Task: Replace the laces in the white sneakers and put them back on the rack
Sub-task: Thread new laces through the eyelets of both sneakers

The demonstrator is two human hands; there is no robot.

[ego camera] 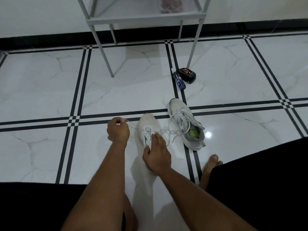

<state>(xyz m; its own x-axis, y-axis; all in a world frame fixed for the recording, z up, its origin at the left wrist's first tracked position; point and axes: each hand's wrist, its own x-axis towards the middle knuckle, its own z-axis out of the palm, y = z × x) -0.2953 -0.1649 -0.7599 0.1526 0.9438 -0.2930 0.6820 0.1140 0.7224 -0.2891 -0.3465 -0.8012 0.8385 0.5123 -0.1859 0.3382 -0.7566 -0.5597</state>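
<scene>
The left hand has its fingers curled, pinching the end of a white lace drawn taut up and to the left from the near sneaker. The right hand grips that sneaker's side and tongue. It lies on the tiled floor, long axis running away from the person, toe pointing toward the rack. Just beside it on the right, the second sneaker points the same way, its loose laces trailing between them.

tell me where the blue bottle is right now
In the head view the blue bottle lies on the floor right of centre, beside a black tin near the rack's leg, beyond both sneakers.
</scene>
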